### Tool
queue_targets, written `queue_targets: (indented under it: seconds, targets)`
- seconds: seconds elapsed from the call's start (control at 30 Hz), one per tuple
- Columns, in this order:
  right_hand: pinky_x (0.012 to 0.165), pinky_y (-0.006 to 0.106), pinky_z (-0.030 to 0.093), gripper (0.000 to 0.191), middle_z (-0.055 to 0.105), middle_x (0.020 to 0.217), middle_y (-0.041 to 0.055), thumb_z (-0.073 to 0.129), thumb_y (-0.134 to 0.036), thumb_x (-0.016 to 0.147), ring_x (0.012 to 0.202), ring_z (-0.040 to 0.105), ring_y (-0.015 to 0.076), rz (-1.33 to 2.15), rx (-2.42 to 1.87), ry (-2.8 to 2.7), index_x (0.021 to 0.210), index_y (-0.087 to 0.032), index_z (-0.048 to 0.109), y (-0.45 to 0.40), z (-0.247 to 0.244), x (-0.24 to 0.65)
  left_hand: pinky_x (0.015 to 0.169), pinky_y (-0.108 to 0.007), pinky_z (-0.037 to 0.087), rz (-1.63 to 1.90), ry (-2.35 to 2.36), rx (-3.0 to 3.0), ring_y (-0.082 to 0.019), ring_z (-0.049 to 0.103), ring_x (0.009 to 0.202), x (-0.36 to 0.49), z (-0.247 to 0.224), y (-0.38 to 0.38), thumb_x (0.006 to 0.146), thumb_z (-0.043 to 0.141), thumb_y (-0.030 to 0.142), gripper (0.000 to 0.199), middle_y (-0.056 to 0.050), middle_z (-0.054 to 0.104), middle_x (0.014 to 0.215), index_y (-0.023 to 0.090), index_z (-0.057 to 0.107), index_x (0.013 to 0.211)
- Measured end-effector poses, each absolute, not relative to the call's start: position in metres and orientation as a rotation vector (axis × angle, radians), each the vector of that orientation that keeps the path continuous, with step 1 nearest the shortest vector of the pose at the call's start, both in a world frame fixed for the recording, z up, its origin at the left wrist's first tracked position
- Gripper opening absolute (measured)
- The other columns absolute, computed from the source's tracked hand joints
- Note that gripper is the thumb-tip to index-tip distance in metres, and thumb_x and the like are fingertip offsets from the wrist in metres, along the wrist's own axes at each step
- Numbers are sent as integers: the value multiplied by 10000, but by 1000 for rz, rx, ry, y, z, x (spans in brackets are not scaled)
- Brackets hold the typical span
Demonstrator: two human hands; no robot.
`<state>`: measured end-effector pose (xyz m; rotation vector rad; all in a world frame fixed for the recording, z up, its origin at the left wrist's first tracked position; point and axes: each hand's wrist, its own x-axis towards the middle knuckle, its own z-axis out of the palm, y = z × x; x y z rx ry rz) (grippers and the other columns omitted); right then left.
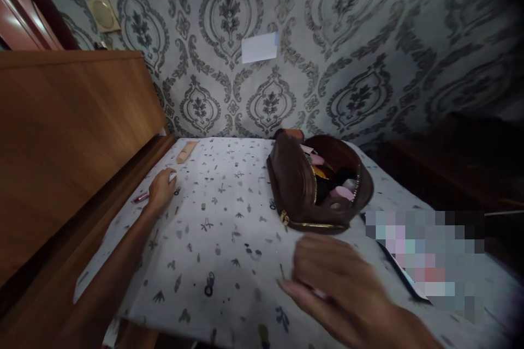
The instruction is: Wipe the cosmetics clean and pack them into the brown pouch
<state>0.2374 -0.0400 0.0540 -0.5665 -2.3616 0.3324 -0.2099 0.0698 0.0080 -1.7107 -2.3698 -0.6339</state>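
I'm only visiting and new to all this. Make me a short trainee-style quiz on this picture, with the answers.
1. Which of the hands holds the slim reddish item?
2. True or false: the brown bag is zipped shut.
3. What lies on the patterned cloth, at the left near the wall? (a) a spoon (b) a beige tube (c) a cup

Key: 1. The left hand. 2. False; it gapes open, showing pink items inside. 3. b.

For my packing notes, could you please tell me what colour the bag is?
The bag is dark brown, seen best in the head view.
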Motion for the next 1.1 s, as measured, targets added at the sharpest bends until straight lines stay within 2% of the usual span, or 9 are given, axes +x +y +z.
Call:
queue_targets:
  seconds: [0.1, 0.23, 0.37, 0.47, 0.53, 0.73, 0.9, 0.97, 1.1]
  targets:
    - [567, 251, 333, 465, 485, 546, -19, 464, -313, 1031, 524, 451, 89, 544, -603, -2332, 587, -177, 489, -15, 52, 177, 990, -368, 464, -535, -2396, -1666, -280, 580, 1208, -213, 14, 88, 952, 439, 239, 412, -144, 643, 1287, 154, 575, 1331]
    - [529, 224, 287, 500, 394, 518, -42, 480, -408, 983, 500, 409, 74, 1005, -785, -2238, 544, -181, 403, -10, 22, 141, 968, -431, 485, -463, -2453, -1613, -340, 544, 1264, -213, 23, 123, 965, 432, 267, 453, -213, 606, 1330, 119, 526, 1383]
    - [508, 218, 313, 557, 502, 531, -17, 519, -609, 907, 500, 435, 83, 1415, -895, -1941, 559, -173, 515, -8, -7, 135, 895, -467, 519, -376, -2528, -1617, -387, 580, 1217, -209, 26, 149, 974, 418, 352, 460, -263, 617, 1293, 87, 546, 1327]
    - [479, 217, 328, 649, 527, 510, -15, 541, -778, 810, 465, 455, 87, 1578, -961, -1725, 584, -171, 570, -2, -22, 133, 860, -483, 533, -307, -2563, -1648, -406, 615, 1174, -208, 25, 161, 952, 437, 358, 440, -276, 636, 1253, 81, 588, 1259]
    - [464, 217, 317, 684, 535, 494, -17, 564, -832, 754, 441, 448, 83, 1630, -967, -1626, 583, -170, 580, 3, -28, 132, 855, -503, 532, -288, -2571, -1640, -414, 621, 1170, -207, 24, 166, 943, 430, 339, 443, -284, 628, 1264, 81, 576, 1271]
    - [582, 236, 406, 581, 619, 555, -9, 738, -714, 704, 512, 546, 91, 1788, -792, -1237, 691, -138, 661, 11, -27, 135, 810, -479, 536, -247, -2575, -1633, -409, 663, 1095, -186, 30, 164, 937, 407, 390, 488, -292, 659, 1199, 57, 564, 1258]
    - [773, 323, 504, 570, 737, 873, 81, 896, -521, 622, 824, 710, 187, 2058, -685, -792, 976, -107, 729, 12, -20, 139, 803, -448, 522, -114, -2471, -1833, -380, 679, 1060, -135, 43, 128, 948, 369, 425, 514, -224, 694, 1169, 140, 497, 1357]
    - [850, 360, 511, 584, 737, 951, 84, 933, -465, 588, 890, 719, 204, 2121, -680, -679, 1005, -116, 719, 11, -19, 139, 798, -431, 513, -57, -2374, -1928, -366, 681, 1048, -109, 49, 104, 965, 331, 432, 497, -203, 694, 1158, 170, 501, 1351]
    - [928, 391, 501, 525, 733, 940, 74, 917, -454, 630, 927, 726, 221, 2211, -638, -531, 970, -140, 670, 11, -22, 137, 759, -399, 490, 40, -2222, -2033, -348, 698, 970, -56, 56, 50, 969, 347, 399, 455, -173, 702, 1098, 197, 519, 1339]
